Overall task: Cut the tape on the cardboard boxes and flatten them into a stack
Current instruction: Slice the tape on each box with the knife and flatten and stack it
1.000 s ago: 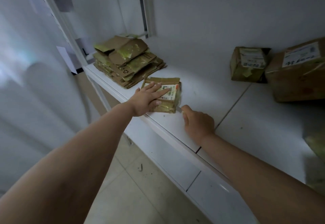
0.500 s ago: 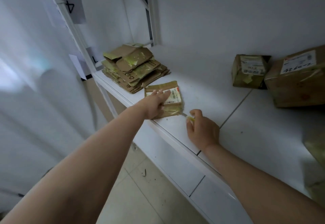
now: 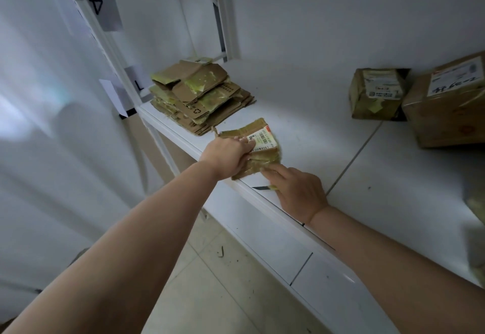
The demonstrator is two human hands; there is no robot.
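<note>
while the left hand (image 3: 227, 154) grips a flattened box (image 3: 258, 147) at the shelf's (image 3: 367, 202) front edge, right hand (image 3: 298, 189) curls round a cutter (image 3: 263, 188), forefinger touching it; stack (image 3: 199, 97) waits far-left; two boxes (image 3: 378, 94) remain sealed.

Left hand (image 3: 227, 155) curled, right hand (image 3: 298, 189) gripping
</note>
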